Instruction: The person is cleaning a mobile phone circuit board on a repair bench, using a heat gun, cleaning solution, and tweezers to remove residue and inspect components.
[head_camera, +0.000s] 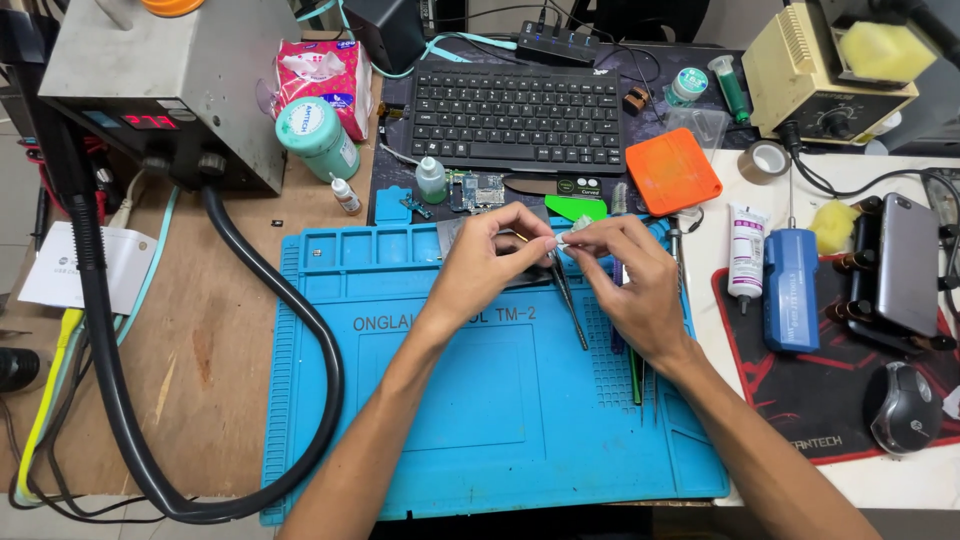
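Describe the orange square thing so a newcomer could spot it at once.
Start at the black keyboard at the back of the bench. Just off its front right corner, beyond the blue work mat, lies the orange pad, flat and tilted. Nothing else nearby is bright orange with rounded corners.

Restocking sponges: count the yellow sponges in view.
2. One yellow sponge sits on top of the beige soldering station at the top right; a smaller yellow sponge lies on the white table beside the blue tool. Others may be hidden.

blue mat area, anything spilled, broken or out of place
Nothing stands out. Both hands, left hand and right hand, meet over the blue mat on a small pale piece; tweezers lie beneath; no spills.
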